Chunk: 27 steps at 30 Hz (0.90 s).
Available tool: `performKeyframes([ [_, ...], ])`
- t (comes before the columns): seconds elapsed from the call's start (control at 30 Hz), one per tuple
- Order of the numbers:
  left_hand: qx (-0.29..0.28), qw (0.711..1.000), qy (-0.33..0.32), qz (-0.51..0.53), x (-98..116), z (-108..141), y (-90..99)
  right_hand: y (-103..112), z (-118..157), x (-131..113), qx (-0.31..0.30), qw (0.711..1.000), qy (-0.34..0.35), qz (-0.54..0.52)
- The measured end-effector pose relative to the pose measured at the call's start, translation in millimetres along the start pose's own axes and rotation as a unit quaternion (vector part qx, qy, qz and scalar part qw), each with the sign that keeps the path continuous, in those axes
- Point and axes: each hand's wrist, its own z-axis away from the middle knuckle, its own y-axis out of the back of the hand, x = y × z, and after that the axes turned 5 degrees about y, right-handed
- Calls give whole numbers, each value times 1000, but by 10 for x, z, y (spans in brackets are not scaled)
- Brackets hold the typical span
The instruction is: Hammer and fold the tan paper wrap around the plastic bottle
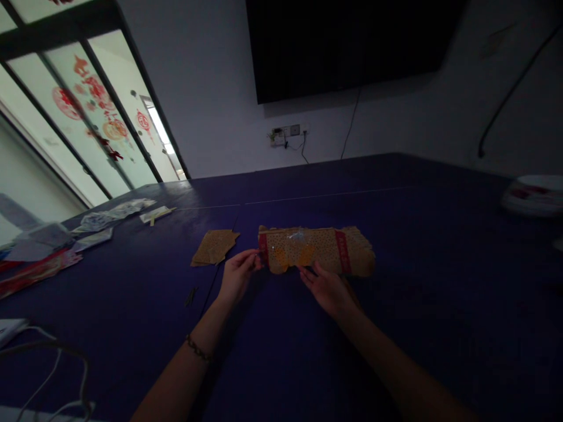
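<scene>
Forearms [387, 358] reach cardboard [326, 252], long axis crosswise, left fingers [250, 254] pinching it, right fingers [309, 279] parted.

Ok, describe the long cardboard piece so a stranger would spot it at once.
Below the big black screen stretches a dark blue table. There, the left hand and right hand are at a long brown cardboard piece. Unlike the smaller cardboard piece to its left, it bears two red bands.
</scene>
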Motion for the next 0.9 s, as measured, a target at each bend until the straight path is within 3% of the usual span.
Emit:
performKeyframes([
  [0.13,-1,999,-38,32,-95,-108,-137,36,-13,-7,-27,1000,0,3],
  [0.27,29,992,-104,-66,-220,-107,-139,12,4,-27,-24,1000,2,0],
  [0.5,40,919,-244,-306,-293,-108,-116,-72,26,-40,39,999,-6,6],
  [0.6,47,898,-265,-347,-291,-119,-130,-73,32,-43,54,999,3,-3],
  [0.9,16,876,-279,-392,-318,-129,-121,-101,69,-63,61,998,-7,6],
])
